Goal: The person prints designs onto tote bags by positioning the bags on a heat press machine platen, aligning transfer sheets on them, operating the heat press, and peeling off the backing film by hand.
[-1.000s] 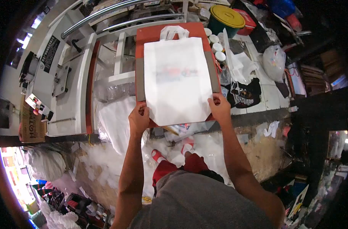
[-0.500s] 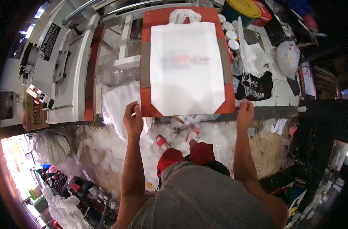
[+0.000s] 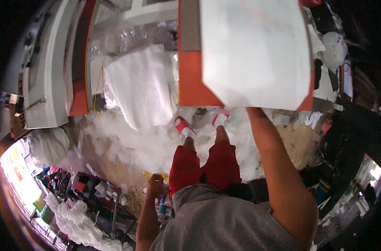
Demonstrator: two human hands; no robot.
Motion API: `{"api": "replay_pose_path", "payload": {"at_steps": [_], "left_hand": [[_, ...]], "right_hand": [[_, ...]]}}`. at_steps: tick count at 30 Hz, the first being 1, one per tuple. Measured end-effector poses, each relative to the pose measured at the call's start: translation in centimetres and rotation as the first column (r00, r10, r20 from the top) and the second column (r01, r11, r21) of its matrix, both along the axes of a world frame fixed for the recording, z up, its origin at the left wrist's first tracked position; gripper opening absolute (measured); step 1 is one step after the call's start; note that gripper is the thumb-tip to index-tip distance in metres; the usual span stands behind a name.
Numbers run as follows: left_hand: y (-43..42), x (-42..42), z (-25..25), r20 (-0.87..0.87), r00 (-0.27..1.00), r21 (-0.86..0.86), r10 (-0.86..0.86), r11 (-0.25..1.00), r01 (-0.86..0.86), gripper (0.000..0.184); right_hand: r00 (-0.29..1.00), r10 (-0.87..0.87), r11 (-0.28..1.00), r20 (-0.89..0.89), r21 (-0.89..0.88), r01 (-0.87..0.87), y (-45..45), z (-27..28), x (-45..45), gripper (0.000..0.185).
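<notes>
A white fabric bag (image 3: 257, 58) lies over a red-orange board (image 3: 194, 79), its cut lower corners toward me. A faint print shows near the top edge of the view, and the bag's handles are out of view. My right hand (image 3: 240, 101) is at the bag's lower edge, mostly covered by the white fabric, so its fingers are hidden. My left hand (image 3: 155, 185) hangs low beside my left thigh, away from the bag, its fingers curled closed with nothing visible in them.
Left of the board, a stack of white sheets (image 3: 138, 83) hangs over the edge in clear plastic. A white machine frame (image 3: 52, 71) stands further left. Scraps of white material (image 3: 132, 140) cover the floor. A clear plastic bag (image 3: 334, 50) sits at the right.
My left hand has dropped from beside the board to my thigh. My right hand has moved from the board's right corner to the bag's lower edge. The view has shifted closer.
</notes>
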State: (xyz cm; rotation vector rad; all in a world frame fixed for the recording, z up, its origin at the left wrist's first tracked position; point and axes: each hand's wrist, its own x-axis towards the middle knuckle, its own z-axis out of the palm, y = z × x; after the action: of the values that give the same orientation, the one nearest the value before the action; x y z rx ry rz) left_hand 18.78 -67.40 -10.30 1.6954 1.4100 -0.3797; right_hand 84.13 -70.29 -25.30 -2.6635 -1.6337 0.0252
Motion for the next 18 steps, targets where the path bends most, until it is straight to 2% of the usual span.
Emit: {"api": "replay_pose_path", "payload": {"at_steps": [1,5,8,11,13,15,16,17,18], "left_hand": [[-0.6,-2.2,-0.7,-0.095,0.995,-0.090,0.023,0.995,-0.031,0.026],[-0.8,-7.4,-0.7,-0.137,0.984,-0.181,0.112,0.974,-0.136,0.031],[1.0,-8.1,-0.8,-0.170,0.979,-0.123,0.113,0.983,-0.135,0.032],[3.2,-5.0,-0.2,-0.203,0.965,-0.094,0.168,0.977,-0.190,0.032],[4.5,-1.7,0.1,-0.162,0.978,-0.066,0.135,0.987,-0.147,0.028],[5.4,2.2,-0.5,0.122,0.993,0.077,0.008,0.997,-0.018,0.023],[5.9,5.4,-0.3,0.221,0.975,0.090,-0.002,0.996,-0.018,0.020],[6.3,9.1,0.7,0.316,0.949,0.104,-0.011,0.994,-0.023,0.017],[6.6,12.5,1.7,0.379,0.925,0.064,-0.008,0.998,-0.017,0.017]], "right_hand": [[1.000,-0.019,1.000,0.004,0.007,0.019,0.0,-0.6,0.0,0.042],[0.997,-0.068,0.997,0.038,0.030,0.067,-0.2,-1.9,0.1,0.043],[0.994,-0.087,0.995,0.064,0.063,0.083,0.5,-1.5,0.9,0.044],[0.992,-0.096,0.989,0.076,0.123,0.086,1.1,-0.3,1.3,0.045],[0.995,-0.088,0.977,0.049,0.199,0.077,1.2,1.5,0.4,0.046],[0.996,-0.085,0.954,-0.026,0.286,0.089,0.8,4.5,-2.1,0.047],[0.984,-0.148,0.939,-0.095,0.298,0.170,1.5,7.1,-4.2,0.046],[0.985,-0.160,0.962,-0.067,0.215,0.170,0.9,5.4,-3.7,0.044],[0.974,-0.204,0.944,-0.100,0.245,0.223,0.3,4.0,-3.2,0.042]]}}
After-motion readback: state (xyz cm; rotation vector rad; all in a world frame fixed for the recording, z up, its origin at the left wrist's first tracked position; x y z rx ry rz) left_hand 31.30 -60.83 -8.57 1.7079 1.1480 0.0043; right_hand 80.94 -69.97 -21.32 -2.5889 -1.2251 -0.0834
